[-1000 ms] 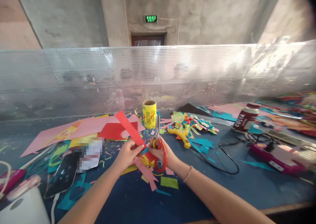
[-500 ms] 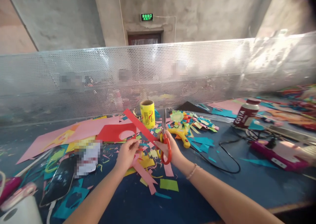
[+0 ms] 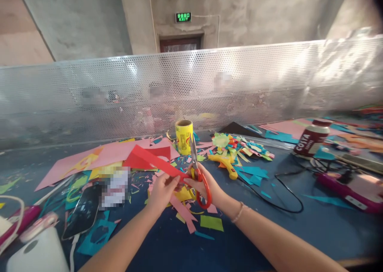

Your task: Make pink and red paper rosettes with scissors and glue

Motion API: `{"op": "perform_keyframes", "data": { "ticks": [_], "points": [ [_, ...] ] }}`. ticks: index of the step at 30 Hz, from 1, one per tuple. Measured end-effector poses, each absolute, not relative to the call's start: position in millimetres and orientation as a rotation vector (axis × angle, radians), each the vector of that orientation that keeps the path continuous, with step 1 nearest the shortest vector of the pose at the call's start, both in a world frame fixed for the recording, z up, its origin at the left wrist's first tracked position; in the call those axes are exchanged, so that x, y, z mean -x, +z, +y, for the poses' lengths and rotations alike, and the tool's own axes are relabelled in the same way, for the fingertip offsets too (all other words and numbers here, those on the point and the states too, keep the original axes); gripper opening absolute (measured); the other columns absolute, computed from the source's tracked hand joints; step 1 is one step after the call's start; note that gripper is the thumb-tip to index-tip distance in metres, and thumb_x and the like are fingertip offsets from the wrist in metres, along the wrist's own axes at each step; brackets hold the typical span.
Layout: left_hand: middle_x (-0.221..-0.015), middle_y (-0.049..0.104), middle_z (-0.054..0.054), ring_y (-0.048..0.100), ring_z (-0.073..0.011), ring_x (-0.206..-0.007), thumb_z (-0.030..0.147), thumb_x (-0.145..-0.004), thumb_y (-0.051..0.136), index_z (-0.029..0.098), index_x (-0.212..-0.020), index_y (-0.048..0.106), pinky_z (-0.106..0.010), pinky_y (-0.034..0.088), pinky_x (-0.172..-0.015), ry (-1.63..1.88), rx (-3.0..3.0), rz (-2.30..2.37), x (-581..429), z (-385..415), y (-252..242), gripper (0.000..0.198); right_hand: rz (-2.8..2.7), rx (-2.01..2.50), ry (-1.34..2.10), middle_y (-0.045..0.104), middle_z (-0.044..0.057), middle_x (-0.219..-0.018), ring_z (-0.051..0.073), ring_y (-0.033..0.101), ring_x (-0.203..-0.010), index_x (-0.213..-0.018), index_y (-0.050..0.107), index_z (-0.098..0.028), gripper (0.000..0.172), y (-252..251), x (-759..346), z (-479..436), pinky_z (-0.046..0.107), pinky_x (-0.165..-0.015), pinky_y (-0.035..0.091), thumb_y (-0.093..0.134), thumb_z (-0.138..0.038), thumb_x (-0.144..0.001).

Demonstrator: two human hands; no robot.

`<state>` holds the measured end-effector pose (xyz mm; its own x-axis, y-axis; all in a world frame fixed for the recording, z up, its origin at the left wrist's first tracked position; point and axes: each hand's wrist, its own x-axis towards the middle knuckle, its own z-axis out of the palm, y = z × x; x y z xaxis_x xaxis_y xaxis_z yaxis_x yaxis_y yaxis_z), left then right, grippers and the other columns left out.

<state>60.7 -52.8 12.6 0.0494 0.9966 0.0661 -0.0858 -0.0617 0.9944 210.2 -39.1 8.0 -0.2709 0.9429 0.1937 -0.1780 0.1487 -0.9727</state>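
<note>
My left hand (image 3: 161,194) pinches a red paper strip (image 3: 155,160) near its lower right end. The strip slants up and to the left over the scraps. My right hand (image 3: 211,188) grips scissors (image 3: 204,190) with red-orange handles, blades pointing up and away. The thumb of that hand also touches the end of the strip, so both hands meet there. Behind the strip lies a red paper sheet (image 3: 136,160) with a round hole, partly covered. Beyond the scissors stands a yellow cardboard tube (image 3: 184,138). Pink strips (image 3: 183,210) and a green paper piece (image 3: 212,223) lie below the hands.
To the right are a yellow glue gun (image 3: 229,166), a heap of paper scraps (image 3: 239,146), a brown bottle (image 3: 312,140) and a purple power strip (image 3: 341,188) with black cables. On the left lie a phone (image 3: 83,212) and pink sheets (image 3: 68,166). A perforated metal panel (image 3: 179,92) borders the back.
My left hand has moved right and taken hold of the red strip near my right hand. The strip now tilts lower to the left. The view has shifted slightly.
</note>
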Motion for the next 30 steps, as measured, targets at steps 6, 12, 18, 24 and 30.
{"op": "perform_keyframes", "data": {
  "ticks": [6,12,18,24,30],
  "points": [
    [-0.074,0.065,-0.003,0.065,-0.0179,-0.067,0.043,-0.073,0.062,0.018,-0.084,0.057,-0.032,0.053,-0.067,1.553,-1.144,1.068,-46.4,-43.1,9.8,0.028,-1.662,0.943,1.138,0.038,-0.007,-0.060,0.007,0.035,-0.050,-0.086,0.042,-0.021,0.029,9.8,-218.3,-43.5,0.022,-0.046,0.033,0.059,-0.043,-0.076],
    [-0.070,0.062,-0.001,0.064,-0.0149,-0.066,0.035,-0.070,0.067,0.016,-0.081,0.054,-0.029,0.051,-0.068,1.725,-1.051,1.034,-40.2,-41.1,14.2,0.025,-1.919,1.020,0.949,0.050,0.001,-0.077,0.015,0.050,-0.069,-0.094,0.045,-0.023,0.024,11.3,-220.4,-59.7,0.028,-0.060,0.045,0.048,-0.045,-0.083],
    [-0.078,0.062,-0.001,0.063,-0.0136,-0.067,0.031,-0.071,0.066,0.018,-0.087,0.053,-0.027,0.051,-0.064,1.787,-1.039,0.994,-43.3,-49.4,23.8,0.024,-2.061,1.067,0.907,0.052,0.001,-0.077,0.017,0.049,-0.069,-0.102,0.043,-0.019,0.034,13.5,-218.7,-65.2,0.031,-0.062,0.043,0.040,-0.049,-0.085],
    [-0.074,0.062,0.000,0.063,-0.0131,-0.066,0.030,-0.071,0.067,0.017,-0.084,0.054,-0.026,0.051,-0.065,1.765,-1.077,0.955,-42.0,-51.1,25.8,0.022,-2.109,1.118,0.923,0.055,0.001,-0.075,0.014,0.048,-0.064,-0.094,0.045,-0.020,0.027,16.3,-216.9,-65.4,0.027,-0.058,0.040,0.048,-0.044,-0.082],
    [-0.075,0.066,-0.004,0.064,-0.0157,-0.071,0.032,-0.068,0.069,0.015,-0.082,0.056,-0.029,0.051,-0.071,1.742,-1.118,1.010,-42.5,-53.9,28.6,0.025,-2.051,1.093,0.961,0.057,0.002,-0.074,0.014,0.049,-0.063,-0.092,0.047,-0.020,0.025,14.5,-215.2,-65.0,0.026,-0.057,0.038,0.051,-0.042,-0.081]
  ]
}}
